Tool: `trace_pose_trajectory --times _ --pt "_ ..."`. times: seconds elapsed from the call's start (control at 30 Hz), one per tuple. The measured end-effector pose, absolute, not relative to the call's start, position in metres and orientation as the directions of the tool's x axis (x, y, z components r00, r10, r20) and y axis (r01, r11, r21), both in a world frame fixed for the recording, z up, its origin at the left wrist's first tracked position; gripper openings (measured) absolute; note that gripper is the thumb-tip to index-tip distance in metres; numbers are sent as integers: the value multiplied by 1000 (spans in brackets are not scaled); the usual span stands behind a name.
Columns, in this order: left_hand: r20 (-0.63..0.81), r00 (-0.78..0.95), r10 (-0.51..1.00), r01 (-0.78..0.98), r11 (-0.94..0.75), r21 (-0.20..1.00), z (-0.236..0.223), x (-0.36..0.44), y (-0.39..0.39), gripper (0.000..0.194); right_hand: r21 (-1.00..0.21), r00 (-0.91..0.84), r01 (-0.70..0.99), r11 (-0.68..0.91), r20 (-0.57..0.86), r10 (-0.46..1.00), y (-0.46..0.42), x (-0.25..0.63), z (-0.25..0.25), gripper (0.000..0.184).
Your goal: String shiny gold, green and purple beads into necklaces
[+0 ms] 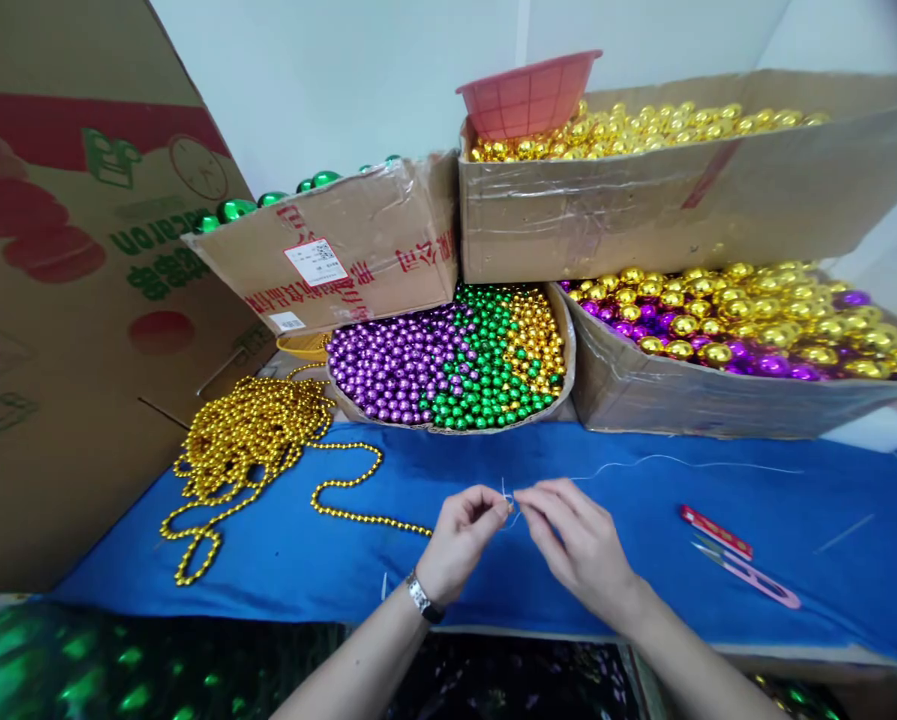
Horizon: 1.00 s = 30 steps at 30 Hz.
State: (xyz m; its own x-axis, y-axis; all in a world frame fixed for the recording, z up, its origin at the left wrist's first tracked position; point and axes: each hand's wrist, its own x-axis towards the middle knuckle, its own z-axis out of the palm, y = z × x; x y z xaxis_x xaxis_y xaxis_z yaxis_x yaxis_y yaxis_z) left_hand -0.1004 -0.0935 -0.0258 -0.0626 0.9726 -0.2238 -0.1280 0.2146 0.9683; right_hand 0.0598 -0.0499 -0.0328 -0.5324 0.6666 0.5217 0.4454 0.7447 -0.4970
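My left hand (459, 540), with a metal-band watch at its wrist, is closed in a pinch over the blue cloth. Close on its right, my right hand (579, 545) pinches too. A thin white thread (658, 457) forms a small loop between the fingertips and trails off to the right across the cloth. One strand of a gold bead string (380, 518) runs from a heap (257, 435) at the left to beneath my left wrist; whether my left fingers hold its end is hidden. Pink-handled thread snips (755, 582) and a red packet (716, 532) lie to the right.
Behind the cloth (268, 570) stand an open box (448, 428) of purple, green and gold beads and a box (688, 405) of gold and purple balls. Stacked above are boxes of green (365, 240) and gold balls (643, 215), with a red basket (530, 95). A tall carton (65, 400) flanks the left.
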Motion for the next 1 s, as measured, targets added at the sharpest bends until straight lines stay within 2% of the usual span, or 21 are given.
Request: trace_pose_trajectory --times 0.1,0.23,0.37,0.47,0.57,0.7,0.87,1.0 --pt "-145 -95 985 -63 140 988 -29 -99 -93 23 -552 -495 444 706 505 707 -57 54 -39 18" --pt "-34 -48 998 81 38 996 -32 -103 -93 22 -613 -476 448 651 453 754 -56 50 -41 17" --pt "106 -42 993 290 -89 953 -33 -106 -93 20 -709 -465 422 564 365 807 -51 47 -37 16" --pt "155 -83 984 380 -112 918 -34 -103 -93 20 -795 -420 379 474 309 853 -52 42 -39 16" --pt "78 -138 987 321 -30 947 -36 -101 -91 22 -898 -323 286 333 237 916 -53 35 -45 15" --pt "-98 -142 985 24 103 994 -37 -101 -88 26 -998 -250 32 53 44 967 -47 27 -44 23" --pt "-127 -158 979 -7 127 992 -39 -103 -89 26 -940 -310 -262 -218 -132 942 -34 29 -20 26" --pt "-52 -57 997 104 57 993 -37 -108 -87 27 -864 -358 -389 -320 -179 917 -31 37 0 26"
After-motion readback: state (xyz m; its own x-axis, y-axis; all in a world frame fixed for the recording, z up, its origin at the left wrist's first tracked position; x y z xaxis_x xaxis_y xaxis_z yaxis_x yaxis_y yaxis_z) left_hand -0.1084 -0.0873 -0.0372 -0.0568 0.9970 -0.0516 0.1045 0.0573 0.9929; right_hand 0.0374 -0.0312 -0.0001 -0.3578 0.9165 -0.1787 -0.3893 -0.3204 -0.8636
